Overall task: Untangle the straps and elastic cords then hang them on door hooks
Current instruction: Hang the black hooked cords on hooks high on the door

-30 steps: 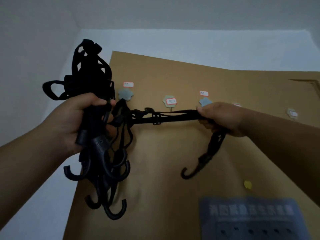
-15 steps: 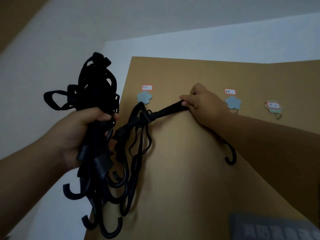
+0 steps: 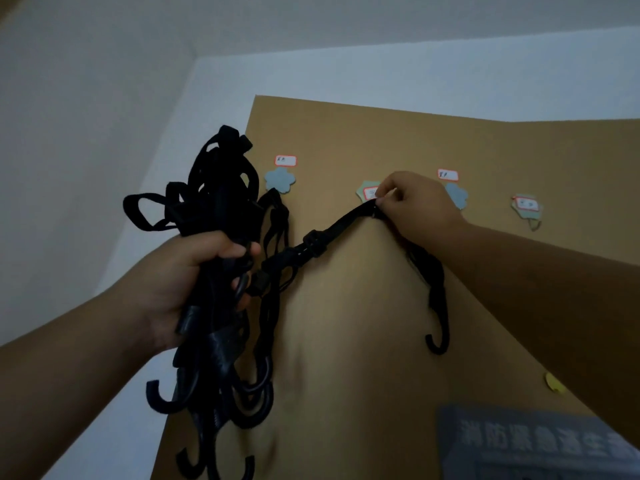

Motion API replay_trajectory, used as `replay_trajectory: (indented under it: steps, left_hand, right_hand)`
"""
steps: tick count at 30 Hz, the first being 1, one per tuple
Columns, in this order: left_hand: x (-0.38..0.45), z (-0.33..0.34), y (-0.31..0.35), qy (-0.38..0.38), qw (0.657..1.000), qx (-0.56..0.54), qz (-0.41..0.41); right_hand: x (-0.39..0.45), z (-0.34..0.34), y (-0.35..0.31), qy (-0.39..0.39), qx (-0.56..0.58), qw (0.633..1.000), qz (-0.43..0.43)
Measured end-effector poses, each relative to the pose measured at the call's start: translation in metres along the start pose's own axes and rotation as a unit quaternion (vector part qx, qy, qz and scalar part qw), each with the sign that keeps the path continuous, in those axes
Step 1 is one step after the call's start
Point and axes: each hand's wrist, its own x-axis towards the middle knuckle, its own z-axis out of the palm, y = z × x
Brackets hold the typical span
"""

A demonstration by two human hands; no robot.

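Note:
My left hand (image 3: 194, 282) grips a tangled black bundle of straps and elastic cords (image 3: 221, 209), with several plastic end hooks (image 3: 162, 400) dangling below it. One black strap (image 3: 336, 230) with a buckle runs taut from the bundle up to my right hand (image 3: 412, 209), which pinches it against the brown door (image 3: 381, 341) at the green adhesive hook (image 3: 367, 192). The strap's other end hangs under my right wrist and finishes in a black hook (image 3: 437, 341).
More wall hooks sit in a row on the door: a blue flower one (image 3: 280, 180) at left, a blue one (image 3: 457, 195) and a green one (image 3: 526, 207) at right, some with red-edged labels. A grey sign (image 3: 533, 441) and a yellow sticker (image 3: 554, 382) lie lower right.
My right hand has carried the strap from mid-air up to the green door hook and now pinches it there. The left hand keeps its grip on the bundle.

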Motion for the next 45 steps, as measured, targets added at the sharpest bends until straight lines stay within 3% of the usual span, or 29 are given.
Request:
replay_trajectory:
  steps: [5, 10, 21, 30, 33, 37, 42, 45]
  left_hand:
    - [-0.005, -0.006, -0.003, -0.019, 1.0, -0.01, -0.018]
    - [-0.011, -0.012, -0.006, -0.017, 0.999, -0.033, -0.016]
    - [-0.031, 0.002, 0.016, -0.016, 0.999, -0.04, 0.015]
    - [-0.067, -0.012, 0.04, 0.027, 1.0, -0.012, -0.001]
    - [-0.078, -0.026, 0.043, 0.035, 0.999, -0.005, -0.006]
    - [-0.088, -0.04, 0.042, 0.038, 0.999, -0.008, -0.012]
    - [-0.095, -0.036, 0.035, 0.012, 0.999, -0.037, -0.017]
    - [-0.098, -0.023, 0.026, 0.006, 0.999, -0.046, -0.011]
  right_hand:
    - [0.006, 0.001, -0.008, -0.074, -0.134, 0.984, -0.092]
    - [-0.016, 0.004, -0.005, -0.076, -0.165, 0.975, -0.13]
    - [-0.054, 0.003, -0.025, -0.182, -0.295, 0.934, -0.088]
    - [-0.058, -0.016, -0.062, -0.149, -0.291, 0.944, -0.049]
    - [-0.065, -0.017, -0.081, -0.137, -0.255, 0.951, -0.106]
    - [-0.081, -0.01, -0.107, -0.179, -0.228, 0.93, -0.226]
    - [-0.089, -0.016, -0.142, -0.152, -0.103, 0.965, -0.185]
    - [-0.1, -0.024, -0.168, -0.18, -0.002, 0.971, -0.155]
